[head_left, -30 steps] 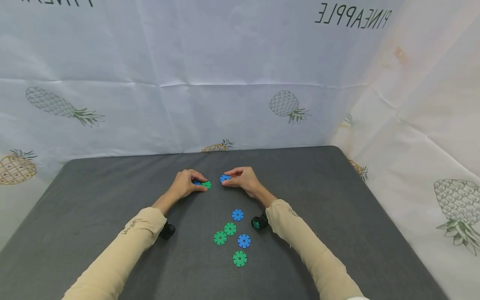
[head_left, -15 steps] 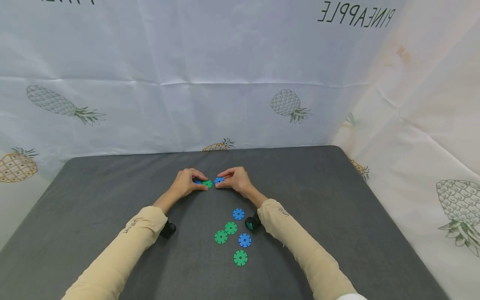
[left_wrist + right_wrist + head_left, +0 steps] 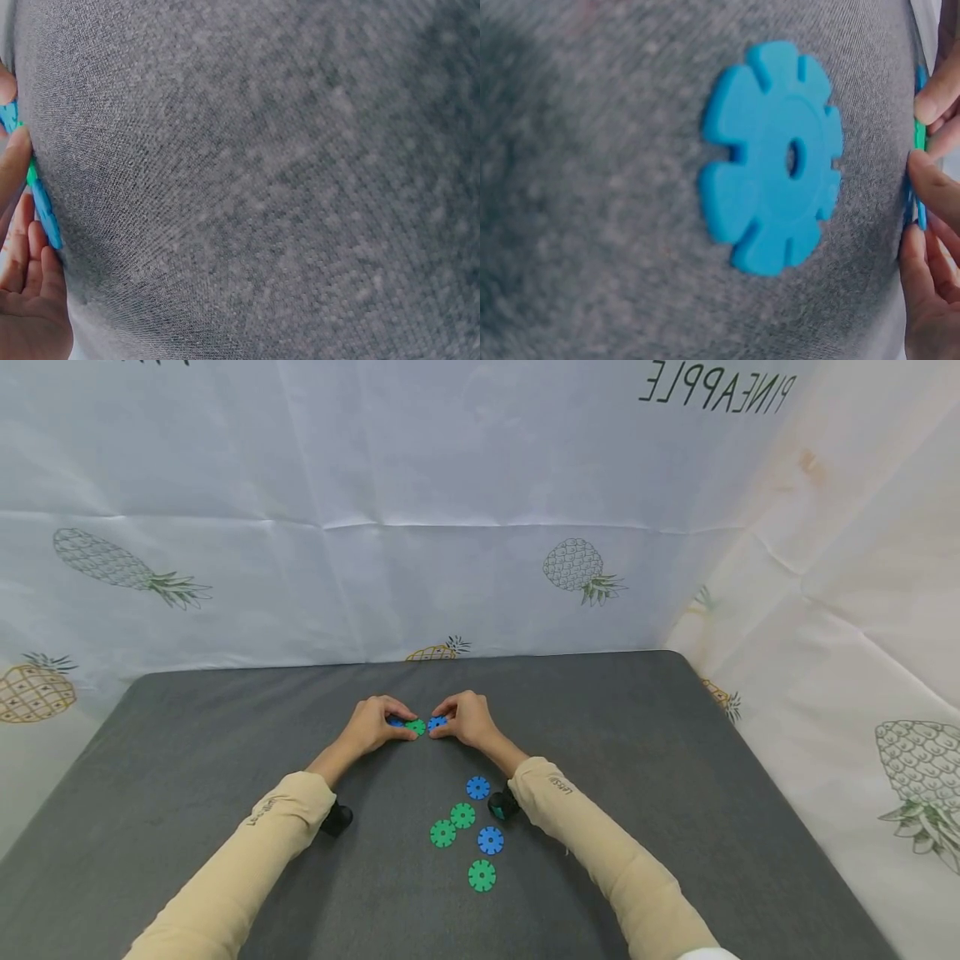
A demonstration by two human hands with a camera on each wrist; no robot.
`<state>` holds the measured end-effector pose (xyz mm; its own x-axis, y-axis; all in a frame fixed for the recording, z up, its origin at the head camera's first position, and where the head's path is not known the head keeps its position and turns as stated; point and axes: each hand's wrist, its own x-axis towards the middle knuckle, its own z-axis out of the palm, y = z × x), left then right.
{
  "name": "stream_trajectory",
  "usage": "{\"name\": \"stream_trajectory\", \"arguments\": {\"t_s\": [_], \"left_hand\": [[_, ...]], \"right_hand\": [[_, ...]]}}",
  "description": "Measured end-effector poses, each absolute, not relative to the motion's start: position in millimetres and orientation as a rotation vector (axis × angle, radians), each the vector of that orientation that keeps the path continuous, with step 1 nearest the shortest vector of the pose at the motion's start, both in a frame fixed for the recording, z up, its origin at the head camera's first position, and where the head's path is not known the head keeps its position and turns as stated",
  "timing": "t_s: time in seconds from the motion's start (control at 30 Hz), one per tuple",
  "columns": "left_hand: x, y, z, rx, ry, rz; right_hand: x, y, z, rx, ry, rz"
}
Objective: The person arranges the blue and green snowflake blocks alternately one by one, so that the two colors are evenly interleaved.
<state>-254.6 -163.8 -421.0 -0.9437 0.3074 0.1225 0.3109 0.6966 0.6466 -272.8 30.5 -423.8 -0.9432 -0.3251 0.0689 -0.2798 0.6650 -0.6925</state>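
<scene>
Near the back of the grey table, my left hand grips a small notched plastic disc in green together with a blue disc, which is partly hidden by the fingers. Facing it, my right hand pinches another notched blue disc between thumb and fingers. The edge of this blue disc is right at the green disc's edge. In the left wrist view, the blue, green and blue pieces line up edge-on, the left hand's blue disc lowest.
Several loose notched discs lie on the table nearer the body: a blue disc, also large in the right wrist view, a green disc touching another green disc, a blue disc and a green disc. A pineapple-print curtain hangs behind.
My right hand has moved left with its blue disc, closing the gap to the green disc. The left hand has stayed nearly still, and the loose discs lie as before.
</scene>
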Motion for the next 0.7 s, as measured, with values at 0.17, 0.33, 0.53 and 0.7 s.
{"name": "stream_trajectory", "arguments": {"t_s": [0.17, 0.33, 0.53, 0.7], "left_hand": [[-255.1, -163.0, -421.0, -0.522, -2.895, -1.095], [-254.9, -163.6, -421.5, -0.522, -2.900, -1.094], [-254.3, -163.5, -421.1, -0.518, -2.899, -1.094], [-256.4, -162.4, -422.9, -0.515, -2.895, -1.089]], "right_hand": [[-271.1, 29.8, -420.8, -0.485, 2.804, -1.136], [-269.4, 32.0, -419.1, -0.472, 2.763, -1.148], [-268.7, 38.4, -419.0, -0.499, 2.703, -1.217], [-270.1, 43.7, -421.2, -0.507, 2.705, -1.243]]}}
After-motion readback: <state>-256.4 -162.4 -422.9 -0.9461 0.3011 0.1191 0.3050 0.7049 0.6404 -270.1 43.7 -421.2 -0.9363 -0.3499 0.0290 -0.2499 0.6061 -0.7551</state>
